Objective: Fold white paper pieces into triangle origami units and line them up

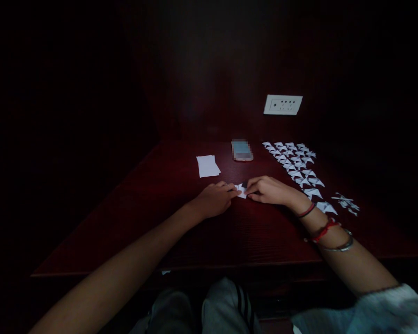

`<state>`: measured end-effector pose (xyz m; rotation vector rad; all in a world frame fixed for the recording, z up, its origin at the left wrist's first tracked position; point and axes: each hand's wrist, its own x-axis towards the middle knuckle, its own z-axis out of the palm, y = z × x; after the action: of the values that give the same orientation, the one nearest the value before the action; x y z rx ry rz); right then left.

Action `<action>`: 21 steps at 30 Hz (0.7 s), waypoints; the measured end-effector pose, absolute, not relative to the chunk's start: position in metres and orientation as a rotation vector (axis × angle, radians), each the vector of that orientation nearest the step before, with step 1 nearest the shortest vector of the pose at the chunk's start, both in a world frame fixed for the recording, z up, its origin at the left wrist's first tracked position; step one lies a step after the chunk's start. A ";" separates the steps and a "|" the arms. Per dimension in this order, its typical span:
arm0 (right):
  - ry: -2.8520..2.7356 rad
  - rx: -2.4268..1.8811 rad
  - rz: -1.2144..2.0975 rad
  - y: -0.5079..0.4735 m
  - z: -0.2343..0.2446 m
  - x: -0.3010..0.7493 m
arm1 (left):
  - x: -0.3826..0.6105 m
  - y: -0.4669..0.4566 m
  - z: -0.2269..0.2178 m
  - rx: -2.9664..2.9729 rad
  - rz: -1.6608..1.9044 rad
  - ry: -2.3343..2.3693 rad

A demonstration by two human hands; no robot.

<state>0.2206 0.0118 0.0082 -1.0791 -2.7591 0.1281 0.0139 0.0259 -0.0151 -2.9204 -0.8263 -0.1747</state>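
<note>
L hand (214, 199), R hand (269, 190) both pinching white paper (241, 190) (seems folded), paper pcs (296, 162) near R wrist

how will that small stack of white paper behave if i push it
The paper stack is probably very light and floppy, being thin loose sheets. Its edges sit fanned, so a push would likely scatter them across the smooth table.

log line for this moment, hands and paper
left hand: pinches small folded paper | right hand: pinches same paper | desk: blank slips, phone, rows of folded pieces
</note>
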 end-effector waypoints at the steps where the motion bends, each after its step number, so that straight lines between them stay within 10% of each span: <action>1: -2.770 -1.087 0.125 0.012 0.009 0.222 | 0.014 0.025 -0.015 -2.914 -0.177 -0.833; 21: -2.705 -1.064 0.138 0.010 0.006 0.220 | 0.005 0.039 -0.016 -2.994 -0.279 -0.760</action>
<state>0.2202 0.0100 0.0063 -1.0636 -2.7045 0.1383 0.0050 0.0392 -0.0159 -2.9943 -0.7603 -0.2786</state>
